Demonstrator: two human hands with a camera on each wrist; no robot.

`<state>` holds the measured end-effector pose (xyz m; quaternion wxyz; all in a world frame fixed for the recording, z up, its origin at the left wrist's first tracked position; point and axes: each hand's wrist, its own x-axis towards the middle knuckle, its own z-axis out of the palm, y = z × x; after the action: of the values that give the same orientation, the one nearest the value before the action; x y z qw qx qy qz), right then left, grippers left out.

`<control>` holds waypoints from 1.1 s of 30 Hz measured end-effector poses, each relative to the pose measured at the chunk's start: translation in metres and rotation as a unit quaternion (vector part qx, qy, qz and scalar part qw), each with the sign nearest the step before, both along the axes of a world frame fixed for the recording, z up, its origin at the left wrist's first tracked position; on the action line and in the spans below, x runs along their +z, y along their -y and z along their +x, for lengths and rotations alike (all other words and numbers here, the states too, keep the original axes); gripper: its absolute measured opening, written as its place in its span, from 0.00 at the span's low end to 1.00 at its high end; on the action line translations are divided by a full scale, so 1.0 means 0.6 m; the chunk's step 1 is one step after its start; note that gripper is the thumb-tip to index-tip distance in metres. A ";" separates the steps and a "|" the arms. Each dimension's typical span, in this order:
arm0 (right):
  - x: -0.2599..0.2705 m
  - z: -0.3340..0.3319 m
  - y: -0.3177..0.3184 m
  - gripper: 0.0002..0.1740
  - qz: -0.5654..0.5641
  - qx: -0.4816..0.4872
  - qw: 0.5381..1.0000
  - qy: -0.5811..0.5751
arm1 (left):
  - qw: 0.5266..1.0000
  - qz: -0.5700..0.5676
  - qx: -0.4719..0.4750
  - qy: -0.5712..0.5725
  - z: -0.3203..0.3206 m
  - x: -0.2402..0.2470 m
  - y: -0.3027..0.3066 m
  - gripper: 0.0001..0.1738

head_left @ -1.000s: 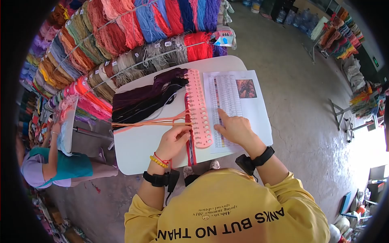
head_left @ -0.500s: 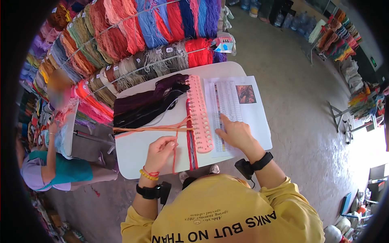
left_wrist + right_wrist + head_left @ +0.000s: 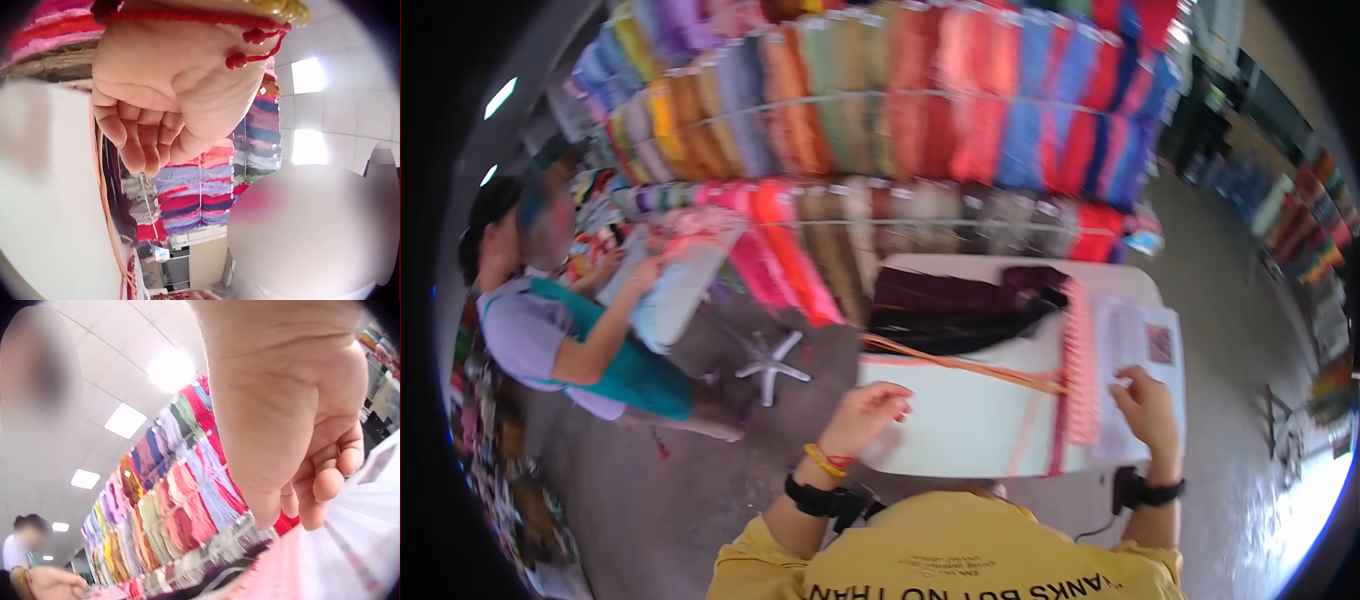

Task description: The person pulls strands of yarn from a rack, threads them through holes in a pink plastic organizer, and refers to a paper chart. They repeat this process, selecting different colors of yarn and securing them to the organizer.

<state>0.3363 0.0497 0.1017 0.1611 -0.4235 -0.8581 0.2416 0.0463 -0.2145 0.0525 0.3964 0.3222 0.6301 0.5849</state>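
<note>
My left hand [image 3: 868, 418] hovers by the left front edge of the white table [image 3: 960, 420], loosely curled; its palm [image 3: 181, 75] and fingers show nothing held in the left wrist view. Above the printed chart [image 3: 1120, 325] at the table's right side is my right hand [image 3: 1148, 408], fingers relaxed and also without anything in them. A pink holed thread card [image 3: 1081, 370] lies left of the chart. Dark purple thread [image 3: 950, 288] and black thread [image 3: 950, 330] spread leftward from it. Orange strands [image 3: 970, 365] cross the table, and dark red strands [image 3: 1058, 445] hang along the card's left edge.
Racks of colourful thread hanks [image 3: 915, 95] stand behind the table. At the left, another person [image 3: 600, 340] in a teal apron works at a second white table [image 3: 685, 290]. A white star-shaped stand base [image 3: 772, 366] is on the floor between the tables.
The head view has swung left and up. My right hand has lifted off the chart it was pointing at. My left hand has let go of an orange-pink strand and moved away from the card.
</note>
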 end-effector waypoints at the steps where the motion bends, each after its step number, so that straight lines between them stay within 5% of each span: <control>1: 0.033 -0.033 0.027 0.08 0.007 0.028 0.999 -0.045 | 1.000 0.004 0.019 0.021 -0.032 -0.005 0.030 0.11; 3: 0.100 -0.111 0.094 0.04 -0.064 0.083 0.983 -0.153 | 0.997 0.021 0.039 0.070 -0.092 -0.012 0.088 0.11; 8: 0.228 -0.328 0.250 0.03 0.025 0.318 0.918 -0.237 | 0.988 0.002 0.132 0.082 -0.212 -0.002 0.244 0.10; 15: 0.256 -0.651 0.329 0.04 -0.009 0.435 0.843 -0.315 | 0.970 -0.018 0.229 0.084 -0.296 -0.024 0.406 0.11; 19: 0.265 -0.858 0.287 0.06 -0.092 0.392 0.841 -0.361 | 0.949 -0.026 0.298 0.104 -0.325 -0.047 0.456 0.10; 25: 0.272 -1.173 0.155 0.08 -0.022 0.276 0.834 -0.477 | 0.908 -0.045 0.406 0.090 -0.360 -0.049 0.519 0.11; 33: 0.291 -1.331 0.060 0.08 0.149 0.069 0.840 -0.518 | 0.883 -0.074 0.455 0.087 -0.402 -0.048 0.529 0.12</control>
<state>-0.4624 0.0140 0.2764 0.6258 -0.1475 -0.7022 0.3057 -0.1951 -0.5318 0.0237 0.1625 -0.0820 0.7116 0.6785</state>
